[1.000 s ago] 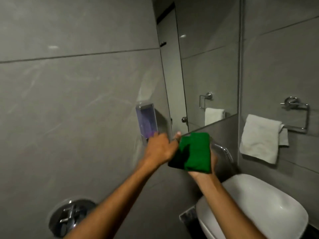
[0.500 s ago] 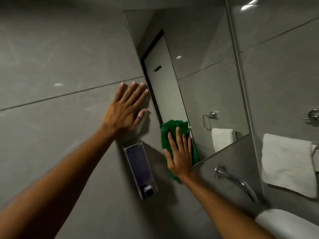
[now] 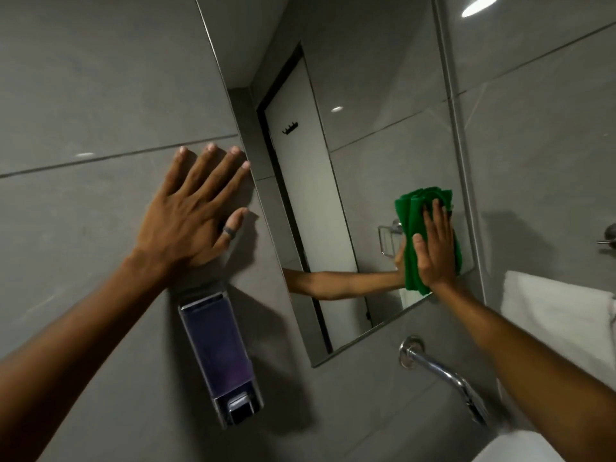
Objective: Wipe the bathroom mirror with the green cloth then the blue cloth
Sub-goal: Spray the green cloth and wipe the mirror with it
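The bathroom mirror hangs on the grey tiled wall, its lower right corner near the tap. My right hand presses the folded green cloth flat against the glass near the mirror's lower right edge. The cloth sticks out above and to the left of my fingers. My left hand lies flat on the wall tile just left of the mirror's edge, fingers spread, holding nothing. The blue cloth is not in view.
A wall-mounted soap dispenser with purple liquid sits directly below my left hand. A chrome tap spout juts out under the mirror. A white towel hangs at the right, and the basin's white rim shows at the bottom.
My right hand has slid the green cloth from the mirror's lower left corner to its lower right part. My left hand stays flat on the wall. The view has moved closer.
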Tool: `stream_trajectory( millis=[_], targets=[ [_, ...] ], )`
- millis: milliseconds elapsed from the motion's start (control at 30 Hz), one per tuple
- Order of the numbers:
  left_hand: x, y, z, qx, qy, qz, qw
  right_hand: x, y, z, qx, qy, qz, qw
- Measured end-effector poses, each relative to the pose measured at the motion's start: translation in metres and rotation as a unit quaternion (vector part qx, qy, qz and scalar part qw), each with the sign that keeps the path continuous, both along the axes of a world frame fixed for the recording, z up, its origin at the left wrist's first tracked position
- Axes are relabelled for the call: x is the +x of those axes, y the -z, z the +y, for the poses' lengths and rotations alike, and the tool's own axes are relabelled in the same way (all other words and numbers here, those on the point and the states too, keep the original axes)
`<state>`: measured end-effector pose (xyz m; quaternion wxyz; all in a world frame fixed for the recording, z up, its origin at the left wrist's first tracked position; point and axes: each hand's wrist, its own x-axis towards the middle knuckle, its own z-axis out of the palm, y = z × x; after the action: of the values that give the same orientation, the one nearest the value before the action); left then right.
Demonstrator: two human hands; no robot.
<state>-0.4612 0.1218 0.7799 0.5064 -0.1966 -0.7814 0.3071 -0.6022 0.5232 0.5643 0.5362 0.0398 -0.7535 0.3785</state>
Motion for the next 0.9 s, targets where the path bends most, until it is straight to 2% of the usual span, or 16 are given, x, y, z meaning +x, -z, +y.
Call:
stream_trajectory(
  millis=[167, 267, 367, 500, 667, 767, 900],
  targets=[
    [0.000, -0.001, 0.001, 0.000, 0.008, 0.013, 1.000, -0.020, 0.004, 0.050, -0.166, 0.004, -0.034, 0.986],
    [0.001, -0.002, 0.002, 0.005, 0.005, 0.006, 1.000, -0.023, 0.005, 0.042, -0.182, 0.018, -0.041, 0.982],
    [0.003, -0.003, 0.004, 0.011, 0.005, -0.002, 1.000, -0.014, 0.004, 0.000, -0.127, 0.040, -0.029, 0.991],
    [0.007, -0.003, 0.007, 0.013, -0.001, -0.012, 1.000, 0.020, -0.004, -0.099, -0.032, 0.037, 0.010, 0.999],
    [0.012, -0.004, 0.008, 0.020, 0.001, -0.027, 0.999, 0.065, -0.051, -0.207, 0.121, 0.011, 0.069, 0.990],
    [0.012, -0.010, 0.008, 0.041, 0.017, -0.017, 0.999, 0.078, -0.090, -0.229, 0.180, -0.019, 0.090, 0.979],
    [0.006, -0.058, 0.007, 0.102, 0.015, 0.004, 0.995, 0.066, -0.138, -0.199, 0.244, -0.020, 0.120, 0.962]
  ],
)
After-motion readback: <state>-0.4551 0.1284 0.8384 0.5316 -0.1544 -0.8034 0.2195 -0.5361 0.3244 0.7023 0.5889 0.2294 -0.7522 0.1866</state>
